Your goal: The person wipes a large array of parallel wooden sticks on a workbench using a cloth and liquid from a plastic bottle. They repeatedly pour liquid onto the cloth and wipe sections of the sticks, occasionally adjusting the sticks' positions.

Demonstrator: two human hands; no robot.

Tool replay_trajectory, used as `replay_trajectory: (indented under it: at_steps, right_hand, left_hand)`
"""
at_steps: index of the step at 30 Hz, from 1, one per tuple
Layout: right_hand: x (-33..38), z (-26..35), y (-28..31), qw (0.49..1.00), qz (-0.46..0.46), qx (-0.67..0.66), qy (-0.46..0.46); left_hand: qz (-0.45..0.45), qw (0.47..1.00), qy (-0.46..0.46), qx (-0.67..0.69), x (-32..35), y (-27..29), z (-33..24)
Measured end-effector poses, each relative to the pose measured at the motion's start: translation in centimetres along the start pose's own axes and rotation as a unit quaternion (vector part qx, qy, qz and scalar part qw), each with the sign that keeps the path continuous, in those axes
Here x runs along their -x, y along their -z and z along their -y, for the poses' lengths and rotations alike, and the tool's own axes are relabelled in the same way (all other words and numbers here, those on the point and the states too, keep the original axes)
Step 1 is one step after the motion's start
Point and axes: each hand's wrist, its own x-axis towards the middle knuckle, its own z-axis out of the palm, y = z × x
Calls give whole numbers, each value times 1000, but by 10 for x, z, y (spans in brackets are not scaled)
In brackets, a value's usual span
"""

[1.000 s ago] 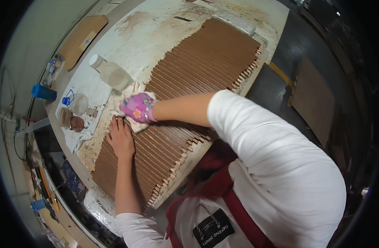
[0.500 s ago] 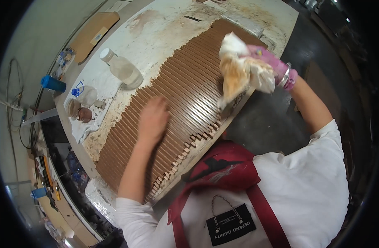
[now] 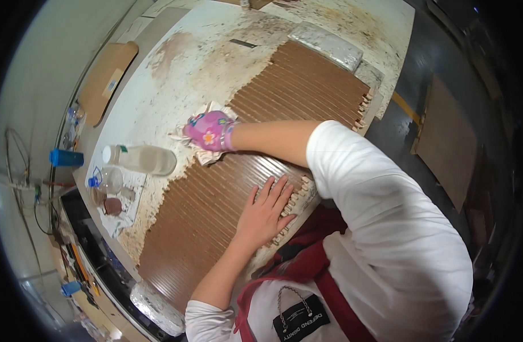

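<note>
A long bed of brown wooden slats [image 3: 307, 97] lies side by side across the stained white table [image 3: 216, 40]. My right hand [image 3: 209, 130], in a pink flowered glove, presses a stained cloth [image 3: 207, 155] against the far edge of the slats. My bare left hand [image 3: 266, 213] lies flat with fingers spread on the slats near their front edge, beside the protruding slat ends [image 3: 298, 196].
A clear plastic bottle [image 3: 141, 159] lies on the table left of the cloth, with a small blue-capped bottle [image 3: 104, 179] and a blue cup [image 3: 64, 158] beyond. A wooden board [image 3: 104, 80] sits far left. Foil-wrapped blocks [image 3: 327, 48] [image 3: 156, 305] bound both ends of the slats.
My right hand swept the cloth from the far right end of the slats back to their far edge. My left hand shifted toward the front edge.
</note>
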Motion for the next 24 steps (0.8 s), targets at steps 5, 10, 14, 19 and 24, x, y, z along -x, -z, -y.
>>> replay_trajectory:
  at_steps: [5,10,14,19,24]
  right_hand:
    - [98,11,17,976,146,-6,163]
    - [89,-3,2,980,86,-72,165]
    - [-21,1,4,985,81,-132,-75]
    - [-7,-13,39,927,53,-359,-97]
    - [83,-42,114,985,147,-79,31]
  left_hand:
    - [29,998,55,34,8,-1,1]
    - [40,998,37,7,6,-3,3]
    - [23,1000,10,-17,0,-2,0]
    - [3,999,12,44,-12,17,1]
    - [-88,993,-45,62,-60,14,-3]
